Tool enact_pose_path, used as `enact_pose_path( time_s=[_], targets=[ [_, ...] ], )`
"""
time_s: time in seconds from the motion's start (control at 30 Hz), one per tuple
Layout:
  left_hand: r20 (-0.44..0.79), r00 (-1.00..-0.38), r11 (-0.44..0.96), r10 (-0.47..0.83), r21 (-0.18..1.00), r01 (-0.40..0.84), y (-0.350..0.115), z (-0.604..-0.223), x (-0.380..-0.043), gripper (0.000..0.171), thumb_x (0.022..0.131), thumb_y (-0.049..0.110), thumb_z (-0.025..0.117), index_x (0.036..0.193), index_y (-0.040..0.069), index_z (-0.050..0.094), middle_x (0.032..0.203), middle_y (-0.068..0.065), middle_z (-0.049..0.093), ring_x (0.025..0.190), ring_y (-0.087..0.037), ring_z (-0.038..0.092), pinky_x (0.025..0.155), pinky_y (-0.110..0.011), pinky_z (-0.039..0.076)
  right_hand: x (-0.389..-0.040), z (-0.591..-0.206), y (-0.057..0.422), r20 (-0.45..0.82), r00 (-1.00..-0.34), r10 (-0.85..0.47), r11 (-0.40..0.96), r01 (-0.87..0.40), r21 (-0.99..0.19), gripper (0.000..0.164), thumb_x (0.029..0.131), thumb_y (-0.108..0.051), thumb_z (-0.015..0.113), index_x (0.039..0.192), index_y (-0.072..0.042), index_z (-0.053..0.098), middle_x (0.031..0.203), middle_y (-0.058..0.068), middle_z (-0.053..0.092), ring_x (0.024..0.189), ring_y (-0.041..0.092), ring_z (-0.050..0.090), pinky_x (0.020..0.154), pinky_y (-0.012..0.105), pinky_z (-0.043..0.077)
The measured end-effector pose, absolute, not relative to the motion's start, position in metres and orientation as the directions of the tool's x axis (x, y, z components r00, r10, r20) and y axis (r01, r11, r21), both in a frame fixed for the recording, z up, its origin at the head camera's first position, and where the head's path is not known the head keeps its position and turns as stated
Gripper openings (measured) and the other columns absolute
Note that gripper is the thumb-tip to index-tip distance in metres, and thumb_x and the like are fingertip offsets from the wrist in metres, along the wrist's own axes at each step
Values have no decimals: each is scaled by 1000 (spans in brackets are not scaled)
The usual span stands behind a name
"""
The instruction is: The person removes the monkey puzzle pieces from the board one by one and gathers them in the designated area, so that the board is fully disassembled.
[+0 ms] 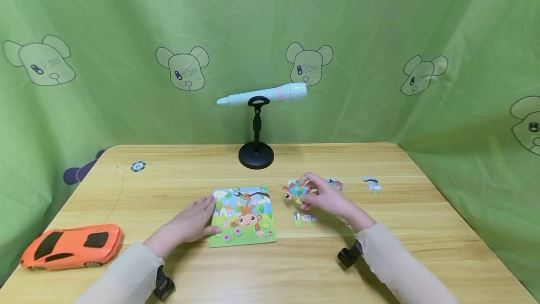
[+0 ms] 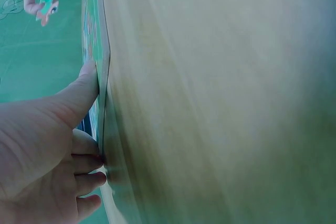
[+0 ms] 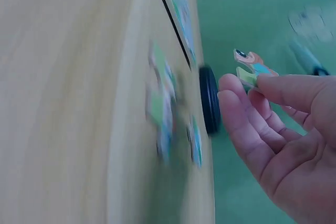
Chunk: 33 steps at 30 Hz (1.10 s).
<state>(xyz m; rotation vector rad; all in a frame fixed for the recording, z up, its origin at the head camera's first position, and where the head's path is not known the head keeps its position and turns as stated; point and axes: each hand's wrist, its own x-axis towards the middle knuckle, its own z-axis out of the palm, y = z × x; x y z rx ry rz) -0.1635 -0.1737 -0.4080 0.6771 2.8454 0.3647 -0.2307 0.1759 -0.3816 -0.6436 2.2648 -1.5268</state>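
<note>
Right of centre in the frame, the right hand [image 1: 324, 197] pinches a puzzle piece [image 1: 298, 191]; the left hand [image 1: 191, 222], fingers extended, rests at the picture board [image 1: 246, 210], lower centre. Apparently a piece-handling step; next probably calls for turning and aligning it.

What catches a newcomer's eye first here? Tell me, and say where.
Likely first the orange car, near left on the table, and the pale blue mic on its black stand at the back. Next comes the monkey puzzle at mid-table, the left grip at its left edge; right of it, the right grip pinches a piece.
</note>
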Motion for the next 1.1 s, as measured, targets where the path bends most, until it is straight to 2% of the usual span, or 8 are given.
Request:
enact_pose_path(
  time_s=[0.17,0.37,0.5,0.63,0.8,1.1],
  targets=[
    [-129,-876,864,465,280,418,-174,-408,-163,79,88,42,56,136,-14,29,144,-28,21,132,-42,21,107,-51,17,-231,-374,214,-39,-885,-463,354,-145,-924,24,89,4,54,111,5,45,88,18,47,79,42,60,71,47,54],
    [-128,-876,865,464,279,418,-174,-408,-164,79,88,42,57,136,-14,28,144,-28,21,132,-42,20,107,-51,17,-229,-367,260,-65,-917,-394,446,-129,-886,29,91,-2,54,118,8,47,87,21,51,72,34,61,67,43,55],
    [-129,-877,864,464,285,415,-175,-408,-163,79,88,42,57,136,-14,28,144,-28,21,132,-42,20,107,-51,17,-231,-369,292,-80,-915,-394,513,-147,-846,31,92,-5,54,118,10,47,86,23,52,68,31,60,61,37,55],
    [-133,-876,864,463,287,413,-174,-408,-163,79,88,42,56,136,-14,28,144,-28,20,132,-42,19,107,-51,17,-232,-375,325,-144,-910,-387,563,-109,-819,35,92,-8,53,121,11,46,86,20,53,67,26,59,59,35,54],
    [-134,-877,865,461,290,410,-174,-409,-163,79,88,42,56,137,-14,28,145,-28,20,132,-41,19,107,-51,17,-229,-377,356,-231,-898,-375,571,-28,-820,41,93,-10,52,124,14,41,86,17,55,67,22,59,59,35,54],
    [-138,-877,867,460,281,411,-174,-408,-163,79,88,43,56,137,-13,28,145,-27,20,132,-41,20,108,-50,17,-228,-389,388,-302,-886,-353,572,51,-818,43,95,-11,48,127,16,36,83,13,56,65,20,59,56,33,54]
  ],
)
